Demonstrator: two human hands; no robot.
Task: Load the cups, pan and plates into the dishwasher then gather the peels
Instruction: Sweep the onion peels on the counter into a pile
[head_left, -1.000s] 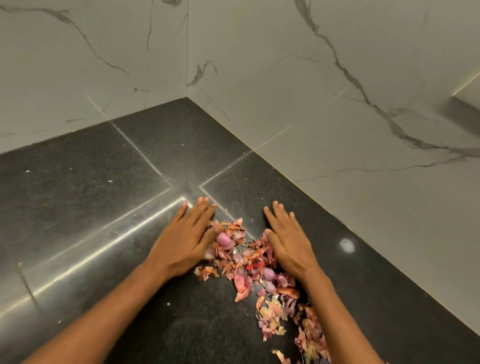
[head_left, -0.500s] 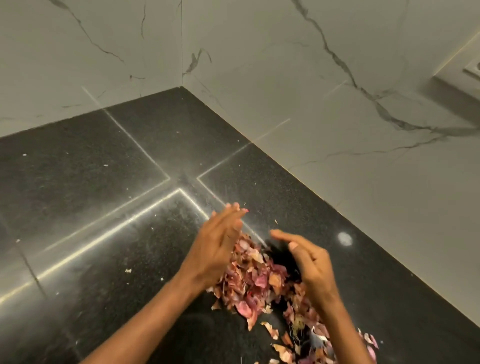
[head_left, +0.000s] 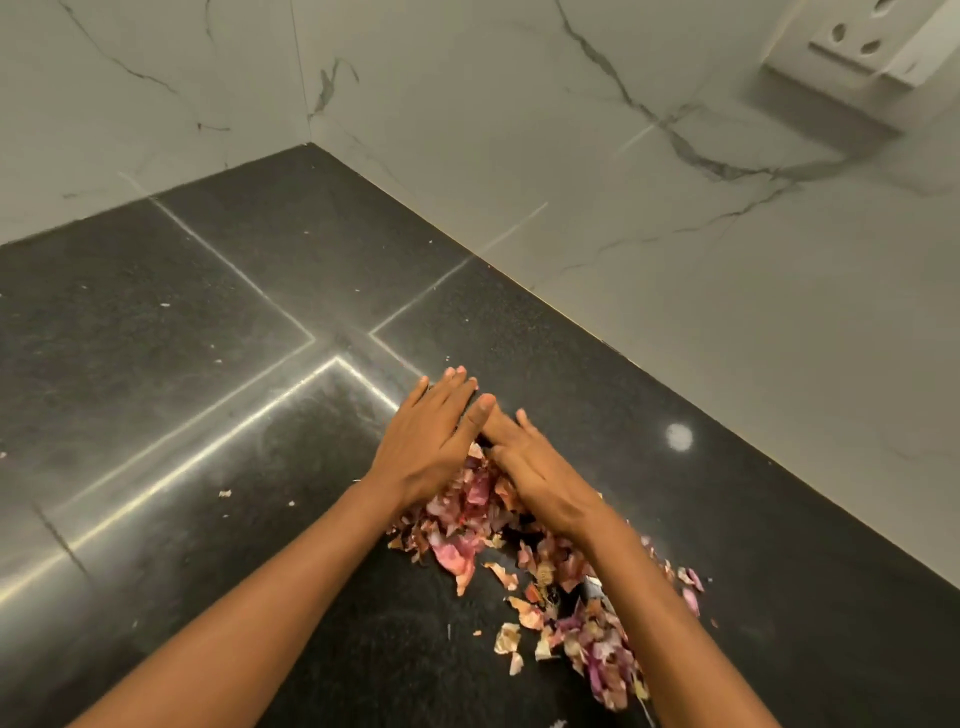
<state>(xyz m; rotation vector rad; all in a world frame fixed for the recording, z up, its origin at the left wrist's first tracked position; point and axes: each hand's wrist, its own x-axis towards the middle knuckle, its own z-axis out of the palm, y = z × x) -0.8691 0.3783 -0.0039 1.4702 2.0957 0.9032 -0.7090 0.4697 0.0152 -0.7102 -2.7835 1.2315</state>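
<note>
Left hand (head_left: 426, 447) and right hand (head_left: 540, 473) flat, fingers straight, fingertips meeting over peels (head_left: 467, 525). Grip wide, holding nothing. Peels on black surface (head_left: 208, 519), under and behind palms, trailing along right forearm.

A heap of pink and tan papery onion peels (head_left: 470, 512) is lying on the black polished stone surface (head_left: 156, 364), trailing toward the near right. The left hand (head_left: 426, 447) and right hand (head_left: 540, 475) are flanking it, fingertips meeting behind it.
</note>
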